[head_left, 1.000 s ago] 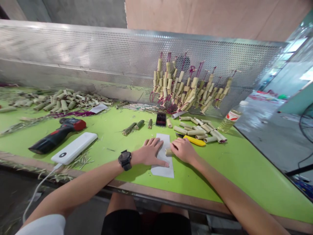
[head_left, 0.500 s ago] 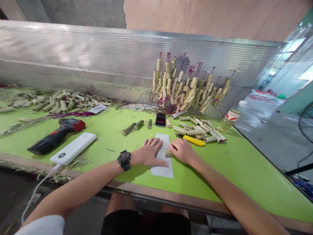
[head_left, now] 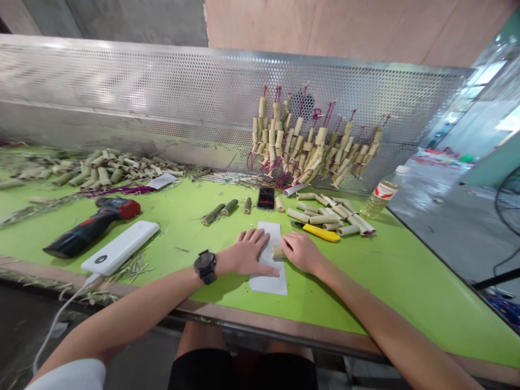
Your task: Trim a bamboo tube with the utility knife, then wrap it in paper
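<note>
Head view: a white paper sheet (head_left: 270,285) lies on the green worktop (head_left: 410,295), and both bare hands are at it. The left hand (head_left: 251,252) presses flat over the sheet's left edge, its grip spread, thumb apart from the fingers and reaching across the paper; a black watch (head_left: 205,266) sits on that wrist, left of the sheet. At the sheet's right edge the right hand (head_left: 301,251) has its fingers curled, grip clamped on a short bamboo piece (head_left: 278,252) whose near end sticks out over the paper. Just beyond the sheet's right corner lies a yellow knife (head_left: 322,233), and past it, farther from the sheet, a heap of cut bamboo tubes (head_left: 325,218). Straight beyond the sheet is a dark rectangular device (head_left: 266,198), its face blurred into blocks. Well to the sheet's left are a white power bank (head_left: 122,246) with a cable plugged in and, beyond that, a black and red drill (head_left: 92,225). Far behind the sheet, strung bamboo pieces (head_left: 309,147) hang against a perforated metal panel (head_left: 170,89); a bottle (head_left: 381,196) stands far to the sheet's right.
</note>
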`<state>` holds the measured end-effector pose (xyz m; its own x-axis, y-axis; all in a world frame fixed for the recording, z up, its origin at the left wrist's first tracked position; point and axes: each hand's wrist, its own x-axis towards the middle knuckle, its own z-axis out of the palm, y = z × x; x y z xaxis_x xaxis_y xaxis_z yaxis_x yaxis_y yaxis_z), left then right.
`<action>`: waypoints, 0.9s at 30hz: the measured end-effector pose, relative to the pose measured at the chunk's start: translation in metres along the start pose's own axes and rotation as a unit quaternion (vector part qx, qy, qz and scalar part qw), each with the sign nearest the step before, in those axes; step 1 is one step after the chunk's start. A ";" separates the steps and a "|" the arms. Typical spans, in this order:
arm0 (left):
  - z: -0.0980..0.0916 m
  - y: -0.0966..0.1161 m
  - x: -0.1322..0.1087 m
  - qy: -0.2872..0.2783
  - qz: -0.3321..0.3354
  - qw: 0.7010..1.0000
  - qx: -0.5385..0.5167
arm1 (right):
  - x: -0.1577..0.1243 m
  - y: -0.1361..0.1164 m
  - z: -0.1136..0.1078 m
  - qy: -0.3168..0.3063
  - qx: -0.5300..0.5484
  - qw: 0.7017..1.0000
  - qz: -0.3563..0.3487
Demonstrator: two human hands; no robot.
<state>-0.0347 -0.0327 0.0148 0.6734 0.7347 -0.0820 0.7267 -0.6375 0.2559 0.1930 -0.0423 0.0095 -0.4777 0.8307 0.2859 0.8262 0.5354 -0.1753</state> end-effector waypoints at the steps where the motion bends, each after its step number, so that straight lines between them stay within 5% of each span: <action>1: 0.000 0.000 0.000 0.000 -0.001 1.000 0.000 | 0.000 0.000 0.000 0.000 0.001 1.000 0.000; 27: -0.003 0.004 -0.001 -0.006 -0.006 1.000 0.004 | -0.003 -0.002 0.001 -0.012 0.028 0.999 0.028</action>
<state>-0.0331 -0.0351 0.0193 0.6657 0.7401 -0.0959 0.7361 -0.6300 0.2477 0.1924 -0.0456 0.0080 -0.4390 0.8626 0.2514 0.8341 0.4952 -0.2431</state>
